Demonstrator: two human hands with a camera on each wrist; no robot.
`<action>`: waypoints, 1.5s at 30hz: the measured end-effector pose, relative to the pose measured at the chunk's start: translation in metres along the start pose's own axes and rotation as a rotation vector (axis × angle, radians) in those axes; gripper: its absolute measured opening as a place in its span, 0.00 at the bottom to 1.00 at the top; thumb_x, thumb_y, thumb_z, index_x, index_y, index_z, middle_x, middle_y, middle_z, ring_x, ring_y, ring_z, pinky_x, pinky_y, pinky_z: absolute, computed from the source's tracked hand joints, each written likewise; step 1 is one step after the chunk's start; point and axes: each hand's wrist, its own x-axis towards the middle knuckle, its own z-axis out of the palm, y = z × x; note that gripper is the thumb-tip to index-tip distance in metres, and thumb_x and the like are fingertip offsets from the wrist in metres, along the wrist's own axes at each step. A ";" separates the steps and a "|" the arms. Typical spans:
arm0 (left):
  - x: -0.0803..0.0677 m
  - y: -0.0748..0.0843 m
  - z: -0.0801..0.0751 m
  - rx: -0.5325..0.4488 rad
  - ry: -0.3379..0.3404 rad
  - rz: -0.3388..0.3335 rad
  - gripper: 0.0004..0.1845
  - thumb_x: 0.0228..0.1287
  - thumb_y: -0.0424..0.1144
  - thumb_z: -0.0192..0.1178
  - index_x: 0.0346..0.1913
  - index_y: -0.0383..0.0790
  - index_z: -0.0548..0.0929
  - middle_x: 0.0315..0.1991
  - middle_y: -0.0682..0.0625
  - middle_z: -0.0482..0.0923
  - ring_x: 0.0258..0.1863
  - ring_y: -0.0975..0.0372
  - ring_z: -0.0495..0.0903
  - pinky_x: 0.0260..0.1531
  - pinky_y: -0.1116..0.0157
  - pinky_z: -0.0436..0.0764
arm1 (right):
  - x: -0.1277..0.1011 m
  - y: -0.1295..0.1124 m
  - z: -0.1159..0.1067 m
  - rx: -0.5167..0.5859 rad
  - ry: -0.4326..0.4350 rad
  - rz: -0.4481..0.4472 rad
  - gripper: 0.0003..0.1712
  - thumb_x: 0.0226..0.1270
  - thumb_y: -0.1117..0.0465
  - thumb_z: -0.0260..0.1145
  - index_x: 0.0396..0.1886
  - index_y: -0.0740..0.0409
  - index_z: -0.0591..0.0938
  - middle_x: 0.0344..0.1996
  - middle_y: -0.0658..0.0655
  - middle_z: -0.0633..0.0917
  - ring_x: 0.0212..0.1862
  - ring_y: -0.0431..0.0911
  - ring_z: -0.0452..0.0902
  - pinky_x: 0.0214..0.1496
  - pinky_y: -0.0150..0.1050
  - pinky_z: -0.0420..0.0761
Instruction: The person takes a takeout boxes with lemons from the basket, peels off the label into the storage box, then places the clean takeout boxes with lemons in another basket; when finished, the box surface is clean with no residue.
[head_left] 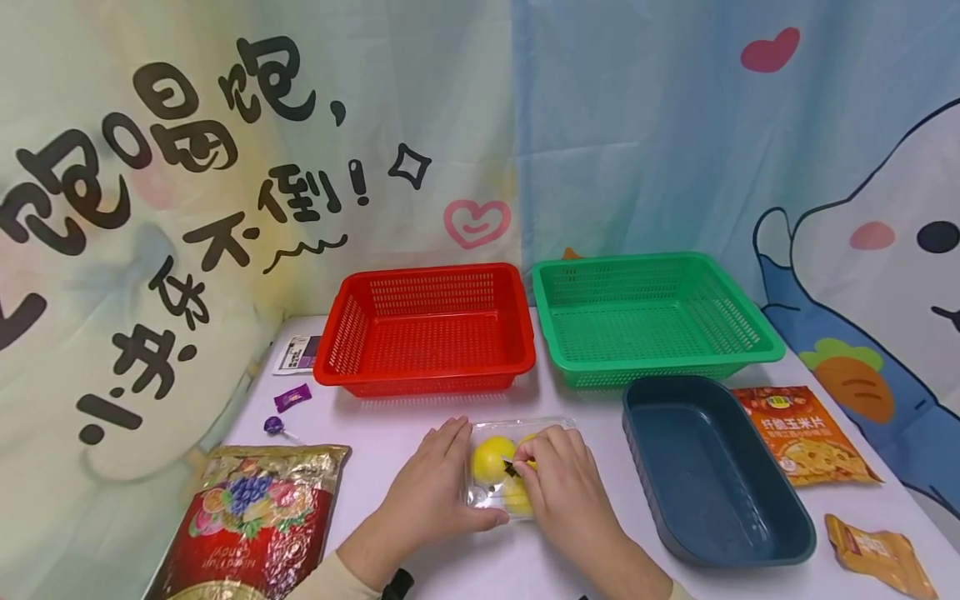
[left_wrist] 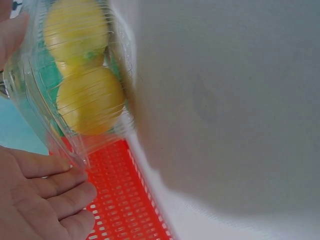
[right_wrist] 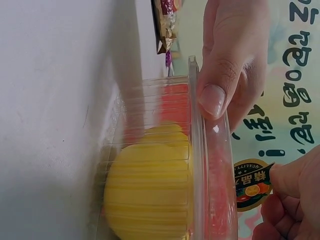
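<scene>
A clear, rectangular, ribbed plastic box (head_left: 519,422) holding round yellow fruits (head_left: 492,459) sits on the white-covered bench (head_left: 502,571), at the lower centre of the head view. The person's left grip (head_left: 438,483) spreads along the box's left side, bracing it with nearly straight fingers rather than wrapping it. The right grip (head_left: 558,479) clenches a round, dark label with a gold rim and fruit print (right_wrist: 250,186) between thumb and fingertip, above the lid; whether the label's far edge touches the plastic, I cannot tell.

The label looks like the weak point. If it is stuck anywhere, a sharp pull could tear it, because only a small edge is pinched, or could leave a scrap on the lid. A strong upward tug might also lift or skid the light-looking box, since the left grip mostly presses against one side. If the lid is loose, it could spring up and let the fruits roll, perhaps toward the deep dark-blue plastic tray (head_left: 697,467) at the lower right of the frame. A sticky back might also cling to the fingertips.
</scene>
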 end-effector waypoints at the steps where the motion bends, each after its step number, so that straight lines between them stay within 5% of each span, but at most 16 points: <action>1: 0.000 0.000 0.000 -0.001 -0.004 -0.003 0.66 0.43 0.73 0.77 0.77 0.30 0.67 0.76 0.39 0.70 0.77 0.48 0.68 0.79 0.50 0.67 | 0.000 0.000 0.000 0.004 0.002 -0.001 0.12 0.64 0.63 0.76 0.37 0.48 0.80 0.37 0.45 0.75 0.45 0.40 0.67 0.48 0.39 0.73; 17: 0.001 0.001 0.000 -0.010 -0.022 -0.015 0.66 0.43 0.73 0.76 0.77 0.31 0.66 0.77 0.40 0.69 0.78 0.48 0.68 0.80 0.50 0.66 | -0.003 -0.003 -0.004 0.041 0.024 -0.008 0.12 0.64 0.64 0.76 0.36 0.47 0.80 0.38 0.45 0.76 0.47 0.39 0.67 0.49 0.39 0.73; 25: 0.001 0.002 -0.002 -0.015 -0.011 -0.014 0.66 0.42 0.73 0.77 0.77 0.31 0.67 0.76 0.39 0.70 0.77 0.48 0.69 0.79 0.49 0.67 | 0.002 -0.008 -0.015 0.143 0.070 -0.044 0.09 0.66 0.64 0.74 0.40 0.51 0.81 0.39 0.45 0.77 0.49 0.40 0.69 0.53 0.42 0.74; 37: 0.002 0.002 -0.002 -0.029 -0.047 -0.042 0.67 0.42 0.73 0.76 0.78 0.33 0.65 0.78 0.40 0.67 0.79 0.49 0.66 0.80 0.49 0.66 | 0.015 0.001 -0.046 0.236 0.034 0.067 0.07 0.70 0.66 0.70 0.42 0.51 0.82 0.40 0.46 0.78 0.49 0.41 0.68 0.52 0.44 0.73; 45: 0.001 0.001 -0.003 -0.048 -0.061 -0.050 0.67 0.43 0.73 0.76 0.79 0.33 0.64 0.79 0.40 0.65 0.80 0.49 0.65 0.80 0.48 0.66 | 0.021 0.019 -0.062 0.247 0.088 0.084 0.05 0.72 0.67 0.69 0.41 0.52 0.83 0.41 0.49 0.79 0.48 0.41 0.67 0.49 0.39 0.72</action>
